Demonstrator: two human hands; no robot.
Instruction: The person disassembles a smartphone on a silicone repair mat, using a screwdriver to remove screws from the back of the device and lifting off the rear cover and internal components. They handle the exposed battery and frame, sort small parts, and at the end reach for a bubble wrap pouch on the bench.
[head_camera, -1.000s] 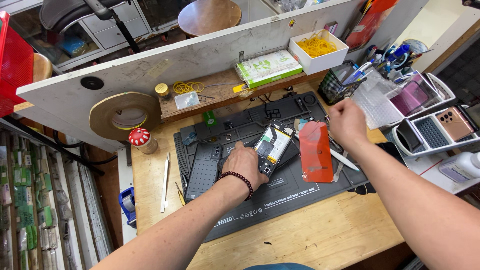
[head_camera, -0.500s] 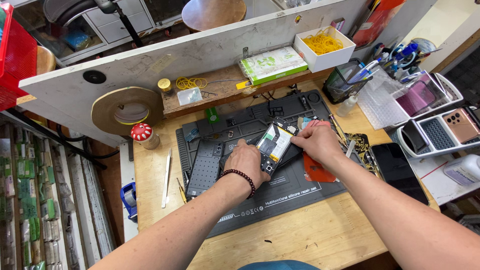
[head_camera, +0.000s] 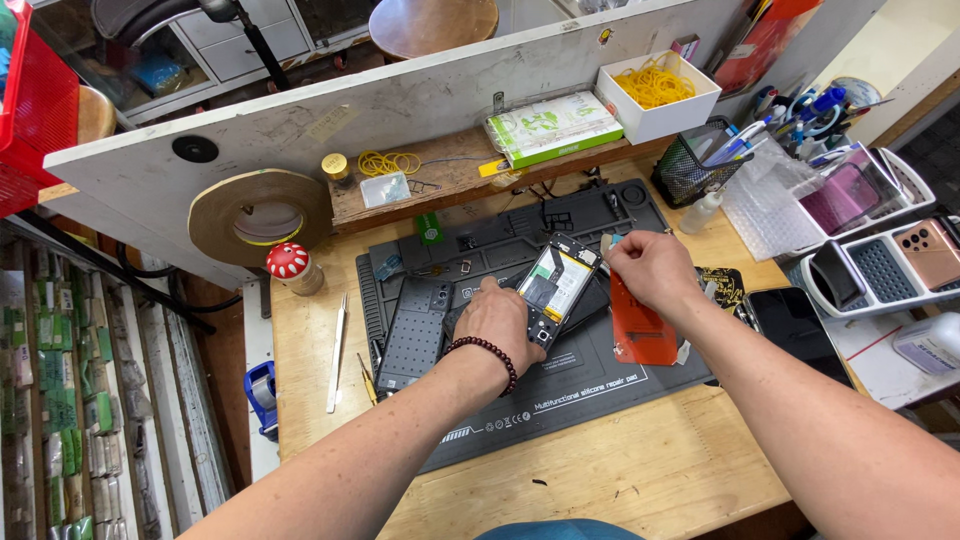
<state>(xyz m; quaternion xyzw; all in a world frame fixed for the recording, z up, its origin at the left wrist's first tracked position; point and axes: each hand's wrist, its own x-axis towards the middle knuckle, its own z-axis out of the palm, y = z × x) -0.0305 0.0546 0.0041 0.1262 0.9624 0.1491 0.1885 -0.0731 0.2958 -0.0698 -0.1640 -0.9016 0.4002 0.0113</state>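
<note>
Opened smartphone (head_camera: 556, 290), back cover off, lying tilted at the middle of the dark silicone repair mat (head_camera: 560, 390). The left hand (head_camera: 505, 320) presses on its near-left edge, fingers curled over the frame; the right hand (head_camera: 645, 268) pinches a small part at the phone's far-right corner — too small to identify. The phone is judged light and stiff but fragile: exposed battery and board, so best held by the frame edges, not the middle. Packages: a flat green-and-white box (head_camera: 553, 127) on the far wooden shelf; a white carton of yellow rubber bands (head_camera: 656, 95) to its right; a red plastic sheet (head_camera: 640, 325) just right of the phone; a red-and-white mushroom-shaped container (head_camera: 291, 266) at left.
</note>
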